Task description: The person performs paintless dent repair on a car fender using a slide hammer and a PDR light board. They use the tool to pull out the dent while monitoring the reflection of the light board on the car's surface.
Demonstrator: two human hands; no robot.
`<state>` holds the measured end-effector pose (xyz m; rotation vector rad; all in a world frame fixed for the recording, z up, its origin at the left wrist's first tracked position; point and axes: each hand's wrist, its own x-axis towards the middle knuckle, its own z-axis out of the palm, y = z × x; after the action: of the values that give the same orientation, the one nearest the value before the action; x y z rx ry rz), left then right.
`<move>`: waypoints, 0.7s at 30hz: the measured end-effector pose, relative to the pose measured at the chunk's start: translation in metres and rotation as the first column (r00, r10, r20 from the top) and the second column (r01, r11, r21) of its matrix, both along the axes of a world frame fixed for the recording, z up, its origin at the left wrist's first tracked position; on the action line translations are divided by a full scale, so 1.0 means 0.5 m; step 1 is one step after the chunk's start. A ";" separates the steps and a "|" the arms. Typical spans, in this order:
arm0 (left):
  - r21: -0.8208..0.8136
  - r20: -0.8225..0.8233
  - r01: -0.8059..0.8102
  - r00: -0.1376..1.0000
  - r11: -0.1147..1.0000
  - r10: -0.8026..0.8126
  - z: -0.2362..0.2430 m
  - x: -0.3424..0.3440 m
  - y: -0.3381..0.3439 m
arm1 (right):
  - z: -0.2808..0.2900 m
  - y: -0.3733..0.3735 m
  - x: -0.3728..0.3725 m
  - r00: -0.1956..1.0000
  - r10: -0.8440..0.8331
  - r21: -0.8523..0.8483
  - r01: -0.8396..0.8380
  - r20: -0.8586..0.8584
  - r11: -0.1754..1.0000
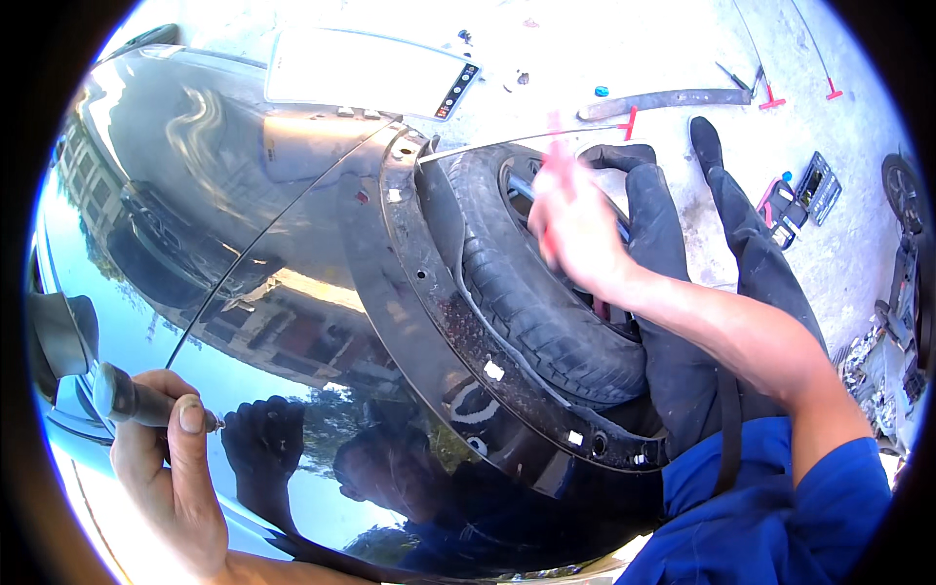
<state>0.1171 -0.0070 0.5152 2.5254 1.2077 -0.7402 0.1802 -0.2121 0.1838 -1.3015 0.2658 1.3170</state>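
My left hand (175,468) is closed around a short dark-handled tool with a thin metal tip (148,404). Its tip points at the glossy dark car panel (322,390), close to or touching it. Above the tire (526,283), my right hand (575,229) is closed round a red object (558,161), smeared by motion, so its kind cannot be told. A thin metal rod with a red T-handle (629,124) reaches into the gap at the upper end of the wheel arch (468,341).
A white board with a dark strip (366,73) stands beyond the panel. Farther off lie a long dark curved strip (673,100), red T-handled rods (772,101) and an open tool case (817,187). A side mirror (60,334) juts out at left. My bent legs (673,263) are beside the wheel.
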 end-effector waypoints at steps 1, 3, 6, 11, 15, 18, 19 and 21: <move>0.021 0.014 -0.011 1.000 1.000 0.010 0.001 0.006 -0.006 | -0.044 -0.025 -0.013 0.871 0.427 0.008 -0.442 0.242 0.897; 0.062 0.046 -0.037 0.998 0.997 0.035 -0.007 0.005 -0.018 | -0.084 -0.038 -0.010 0.592 0.633 -0.079 -0.696 0.499 0.714; 0.037 -0.003 -0.057 0.998 0.998 0.057 -0.007 0.004 -0.018 | -0.038 0.011 0.083 0.873 0.469 0.030 -0.477 0.135 0.878; 0.052 0.035 -0.034 0.999 0.998 0.032 -0.006 -0.001 -0.015 | -0.011 0.028 0.030 0.984 -0.135 0.016 0.134 0.114 0.991; 0.031 0.034 -0.061 0.998 0.998 0.060 0.004 -0.001 -0.007 | -0.056 0.005 0.034 0.613 0.742 -0.035 -0.764 0.273 0.644; 0.009 0.025 -0.079 0.997 0.997 0.079 0.004 -0.003 -0.014 | -0.044 0.035 0.088 0.891 0.446 0.066 -0.452 0.086 0.890; 0.023 0.038 -0.081 0.996 0.996 0.080 0.000 -0.003 -0.015 | -0.033 0.042 0.098 0.966 0.243 0.064 -0.250 0.090 0.966; 0.050 0.064 -0.087 0.994 0.995 0.084 -0.007 -0.005 -0.018 | -0.021 0.060 0.077 0.992 -0.120 -0.016 0.121 0.049 0.993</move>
<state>0.1145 -0.0161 0.5118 2.5012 1.3218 -0.6133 0.2189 -0.1821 0.1734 -1.3112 0.3192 1.1825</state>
